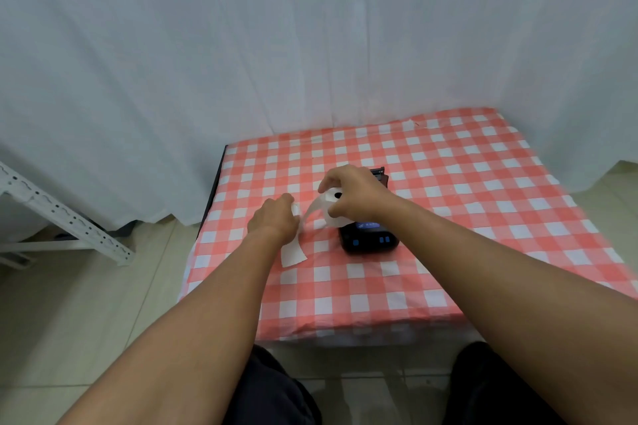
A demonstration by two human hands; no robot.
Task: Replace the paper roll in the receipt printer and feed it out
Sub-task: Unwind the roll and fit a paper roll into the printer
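Observation:
A small black receipt printer [368, 237] with blue buttons sits on the red-and-white checked tablecloth [448, 217]; its lid stands raised at the back. My right hand [355, 191] grips a white paper roll [332, 205] just above the printer's left side. From the roll a loose strip of paper [293, 252] runs left and down. My left hand [274, 219] pinches that strip, and its free end hangs over the cloth below my wrist.
The table is small and low, with a white curtain [241, 62] behind it and a tiled floor around it. A white metal rack frame [65, 217] leans at the left. My dark-trousered knees [276, 390] are under the near edge.

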